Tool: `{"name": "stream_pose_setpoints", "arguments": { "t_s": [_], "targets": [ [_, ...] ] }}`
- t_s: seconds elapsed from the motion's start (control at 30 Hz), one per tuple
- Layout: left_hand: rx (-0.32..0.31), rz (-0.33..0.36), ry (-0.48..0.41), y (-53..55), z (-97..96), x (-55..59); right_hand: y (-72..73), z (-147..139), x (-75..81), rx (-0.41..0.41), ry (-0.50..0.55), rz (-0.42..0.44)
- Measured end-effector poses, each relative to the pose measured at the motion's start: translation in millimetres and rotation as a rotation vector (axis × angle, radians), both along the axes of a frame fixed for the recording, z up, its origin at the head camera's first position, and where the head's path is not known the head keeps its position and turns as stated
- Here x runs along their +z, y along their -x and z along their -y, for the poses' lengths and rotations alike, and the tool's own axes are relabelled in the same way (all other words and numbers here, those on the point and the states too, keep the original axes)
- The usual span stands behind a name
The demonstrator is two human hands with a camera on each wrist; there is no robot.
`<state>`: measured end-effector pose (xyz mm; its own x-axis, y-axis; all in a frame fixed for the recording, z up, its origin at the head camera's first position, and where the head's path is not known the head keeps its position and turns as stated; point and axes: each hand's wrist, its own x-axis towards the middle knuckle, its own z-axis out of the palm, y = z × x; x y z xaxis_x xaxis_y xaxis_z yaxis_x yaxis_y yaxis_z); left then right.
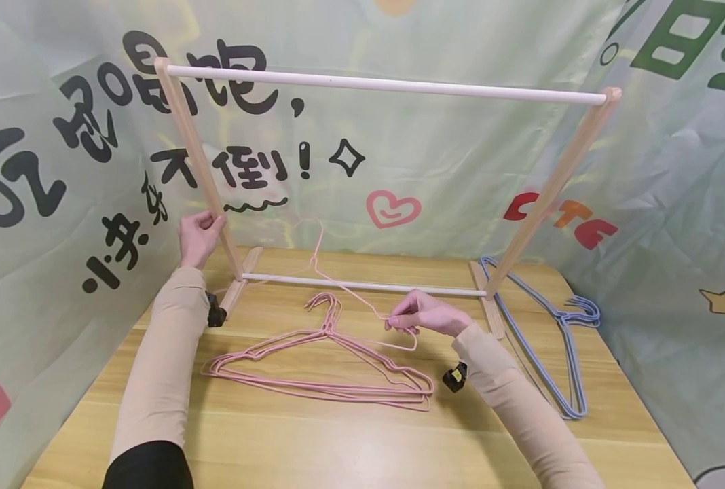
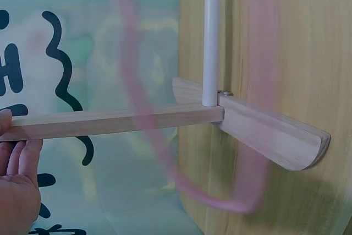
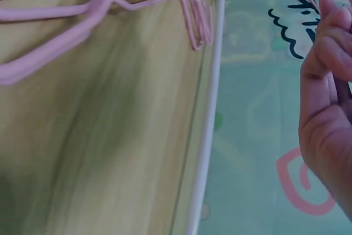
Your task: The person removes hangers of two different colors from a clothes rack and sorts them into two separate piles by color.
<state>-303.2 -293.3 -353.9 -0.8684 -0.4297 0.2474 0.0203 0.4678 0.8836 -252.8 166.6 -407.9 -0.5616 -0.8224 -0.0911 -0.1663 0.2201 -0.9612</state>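
With its thumb and fingers, my left hand [image 1: 197, 238] grips the left wooden post [image 1: 195, 155] of a rack. The same hand [image 2: 21, 191] shows at the left edge of the left wrist view. My right hand [image 1: 426, 314] pinches a thin pink clothes hanger [image 1: 350, 293] near one shoulder end. This hanger is raised above the table, its hook up by the lower bar. In the left wrist view a pink hanger [image 2: 132, 75] is blurred and crosses before the post. Below it lies a pile of pink hangers [image 1: 328, 331], hooks pointing away from me.
The rack has a white top bar [image 1: 387, 85], a white lower bar [image 1: 362, 285] and a right wooden post [image 1: 552, 190]. Several blue hangers [image 1: 567, 316] lie together at the right, by the right foot. A printed cloth [image 1: 460, 170] hangs behind the wooden table [image 1: 313, 448].
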Motion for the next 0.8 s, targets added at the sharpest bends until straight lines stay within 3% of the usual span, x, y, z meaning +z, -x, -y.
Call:
{"name": "stream_pose_setpoints", "arguments": {
  "t_s": [0.23, 0.47, 0.8],
  "targets": [
    [-0.010, 0.001, -0.004, -0.5, 0.1, 0.9, -1.8, -6, -13.3, 0.119, -0.012, 0.051],
    [-0.014, -0.012, -0.011, -1.0, -0.1, 1.2, -7.2, -12, -25.3, 0.136, -0.063, 0.125],
    [-0.004, -0.001, -0.007, -2.0, 0.4, 0.6, -16.1, -15, -40.9, 0.191, -0.104, 0.153]
  ]
}}
